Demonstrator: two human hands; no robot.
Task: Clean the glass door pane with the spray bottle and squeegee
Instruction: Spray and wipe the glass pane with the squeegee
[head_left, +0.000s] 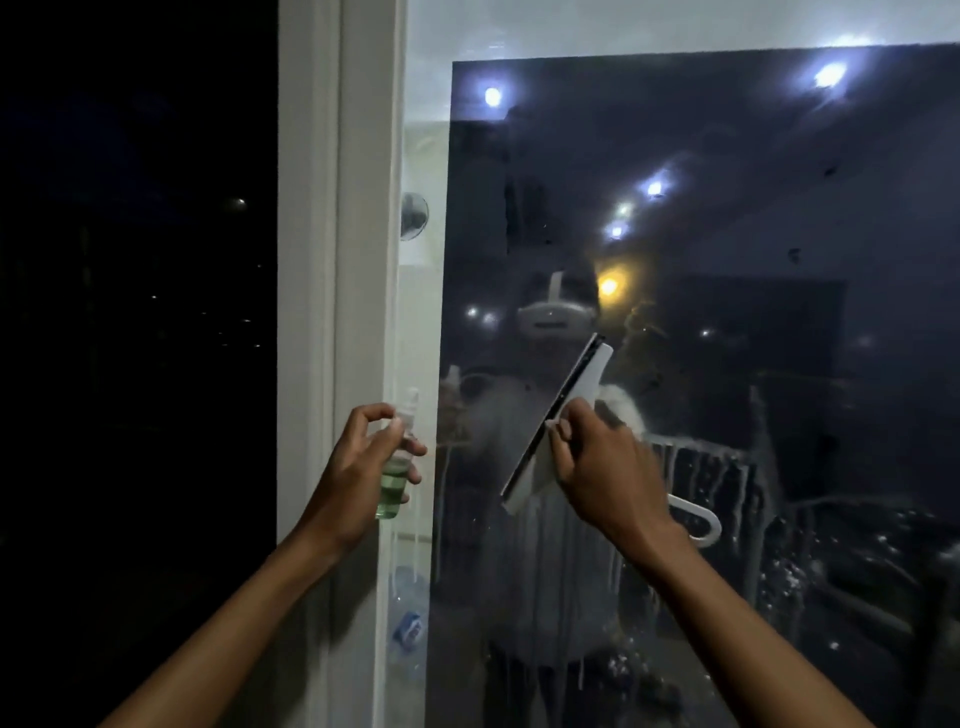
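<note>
Two hands: left hand (358, 467) holds one spray bottle (396, 467); right hand (605, 467), one squeegee (558, 415).

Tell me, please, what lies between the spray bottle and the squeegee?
In the head view, only bare wet glass pane separates the spray bottle from the squeegee; nothing else.

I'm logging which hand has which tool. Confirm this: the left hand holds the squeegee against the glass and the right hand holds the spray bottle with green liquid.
Wrong: the hands are swapped. In the head view the right hand holds the squeegee against the glass, and the left hand holds the spray bottle with green liquid.
</note>
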